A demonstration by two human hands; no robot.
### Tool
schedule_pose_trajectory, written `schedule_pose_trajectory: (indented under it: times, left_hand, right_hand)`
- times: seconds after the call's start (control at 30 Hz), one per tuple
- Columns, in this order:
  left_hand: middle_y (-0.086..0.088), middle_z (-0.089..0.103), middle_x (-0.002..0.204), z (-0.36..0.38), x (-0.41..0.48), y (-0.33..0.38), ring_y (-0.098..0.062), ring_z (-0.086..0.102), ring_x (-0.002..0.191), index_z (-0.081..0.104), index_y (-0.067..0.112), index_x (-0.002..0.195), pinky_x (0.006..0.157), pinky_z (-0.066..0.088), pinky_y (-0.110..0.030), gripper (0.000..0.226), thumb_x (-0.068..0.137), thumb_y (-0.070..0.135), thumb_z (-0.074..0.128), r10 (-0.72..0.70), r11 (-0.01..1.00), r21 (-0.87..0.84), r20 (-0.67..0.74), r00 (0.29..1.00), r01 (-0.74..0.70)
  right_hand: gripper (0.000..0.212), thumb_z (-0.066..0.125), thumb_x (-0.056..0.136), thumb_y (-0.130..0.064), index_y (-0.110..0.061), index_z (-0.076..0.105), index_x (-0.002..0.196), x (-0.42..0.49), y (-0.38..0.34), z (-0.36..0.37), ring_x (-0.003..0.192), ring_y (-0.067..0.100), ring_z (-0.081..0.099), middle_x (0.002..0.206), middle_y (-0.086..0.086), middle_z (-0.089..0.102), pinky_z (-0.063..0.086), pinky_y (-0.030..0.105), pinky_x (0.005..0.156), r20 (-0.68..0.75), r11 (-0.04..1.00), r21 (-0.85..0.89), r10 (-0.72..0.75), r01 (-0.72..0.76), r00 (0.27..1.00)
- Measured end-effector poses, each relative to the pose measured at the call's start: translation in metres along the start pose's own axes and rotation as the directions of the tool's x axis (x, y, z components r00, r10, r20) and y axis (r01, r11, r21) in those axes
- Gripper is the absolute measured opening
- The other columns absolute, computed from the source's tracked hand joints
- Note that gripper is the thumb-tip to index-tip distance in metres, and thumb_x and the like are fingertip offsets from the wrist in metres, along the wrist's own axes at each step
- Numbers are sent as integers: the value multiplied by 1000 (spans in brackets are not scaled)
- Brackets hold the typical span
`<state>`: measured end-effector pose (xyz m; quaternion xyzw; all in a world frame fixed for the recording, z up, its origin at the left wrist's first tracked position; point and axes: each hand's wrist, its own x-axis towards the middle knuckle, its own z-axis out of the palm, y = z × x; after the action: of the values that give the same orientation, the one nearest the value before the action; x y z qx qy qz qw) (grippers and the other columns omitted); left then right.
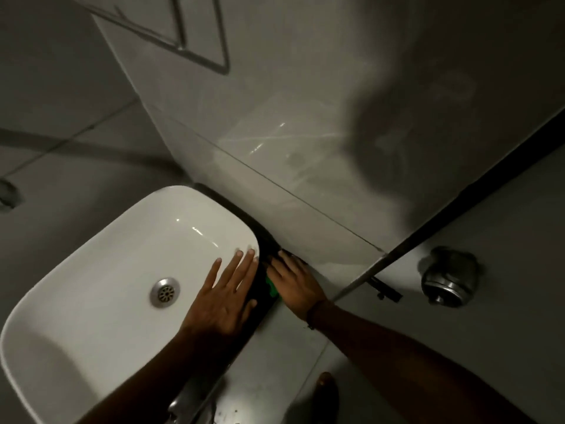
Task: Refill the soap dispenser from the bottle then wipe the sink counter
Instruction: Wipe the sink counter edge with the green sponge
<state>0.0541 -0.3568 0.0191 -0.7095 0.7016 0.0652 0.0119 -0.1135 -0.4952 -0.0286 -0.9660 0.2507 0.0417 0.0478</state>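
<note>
1. Your right hand [295, 284] is in the middle of the frame, pressed flat on a green cloth [272, 287]. Only a small bit of the cloth shows at the hand's left edge, so you cannot tell if the fingers curl around it or just push down on it.

2. The cloth lies on the dark counter strip [260, 313]. That strip is the thin gap between the white sink [107, 270] and the tiled wall [305, 194].

3. Your left hand [224, 296] is wide open with fingers spread. It holds nothing. It rests flat on the sink's right rim, just beside your right hand.

4. The strip runs long from the lower middle of the frame up toward the upper left, bending around the sink's corner. This looks like the wiping part of the job. So the cloth should slide along that line, not across it.

5. Your right hand is the one on the cloth, so it is best for that push.

6. No soap dispenser or bottle shows here.
</note>
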Motion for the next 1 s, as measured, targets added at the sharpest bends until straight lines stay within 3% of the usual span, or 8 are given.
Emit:
schedule_pose_trajectory:
  times: [0.1, 0.23, 0.43, 0.63, 0.77, 0.87, 0.93, 1.0]
  left_hand:
    - [-8, 6, 177, 5, 2, -4, -27, 4, 164, 11, 12, 167, 128, 15, -57, 71, 107, 47, 27, 23, 999, -24, -6, 1000, -23]
    - [-8, 2, 177, 5, 2, -4, -28, 1, 164, 8, 11, 167, 129, 14, -59, 71, 107, 47, 24, 25, 999, -33, 11, 1000, -24]
    - [-8, -1, 177, 4, -8, -6, -27, -1, 164, 5, 12, 167, 130, 11, -57, 71, 107, 45, 24, 44, 998, -55, 12, 999, -43]
    - [-10, -1, 176, -2, -41, -18, -28, -1, 163, 6, 12, 167, 129, 15, -60, 69, 106, 42, 22, 130, 991, -38, 51, 990, -128]
    - [-7, 4, 177, -3, -67, -32, -27, 2, 164, 11, 16, 167, 129, 15, -58, 68, 107, 43, 24, 177, 984, -22, 42, 983, -176]
    - [-5, 2, 177, -4, -80, -40, -26, 1, 164, 8, 22, 168, 129, 12, -56, 67, 107, 44, 24, 178, 984, -4, 46, 983, -178]
    - [-5, -1, 177, -5, -86, -41, -26, -1, 164, 5, 25, 168, 129, 10, -57, 66, 107, 45, 22, 163, 987, 2, 56, 985, -163]
    - [-5, -3, 177, -6, -90, -40, -27, -3, 163, 3, 27, 168, 129, 10, -58, 65, 108, 46, 19, 146, 989, -2, 72, 987, -147]
  right_hand:
    - [40, 42, 99, -19, -14, 69, 127, 7, -16, 29, 129, 35, 59, 135, 9, 67, 47, 51, 108, -81, 998, 43, 43, -40, 996]
    - [50, 33, 103, -34, -15, 52, 145, 2, -27, 50, 148, 40, 33, 154, 12, 47, 30, 55, 118, -98, 976, 162, 160, -143, 982]
    - [39, 51, 102, -24, -12, 62, 137, 11, -53, 50, 140, 40, 47, 144, 13, 59, 35, 56, 115, -262, 936, 296, 270, -189, 926]
    - [57, 47, 94, -26, -15, 46, 149, -51, -73, 71, 150, 37, 30, 157, 9, 44, 21, 54, 124, -145, 979, 183, -61, 87, 988]
    - [49, 45, 99, -18, -13, 50, 147, -44, -64, 57, 151, 37, 30, 156, 11, 46, 20, 54, 124, -100, 971, 226, 98, -73, 990]
    - [39, 46, 99, -21, -8, 65, 132, -37, -104, 55, 144, 40, 42, 143, 15, 59, 28, 59, 119, -141, 932, 316, 234, -180, 962]
    - [39, 52, 93, -19, -9, 64, 129, -52, -144, 69, 143, 40, 41, 139, 14, 61, 27, 60, 119, -187, 949, 311, 108, -46, 976]
    - [55, 65, 88, -21, -15, 52, 141, -76, -169, 79, 146, 37, 36, 148, 9, 53, 22, 55, 124, -177, 955, 272, -68, 115, 982]
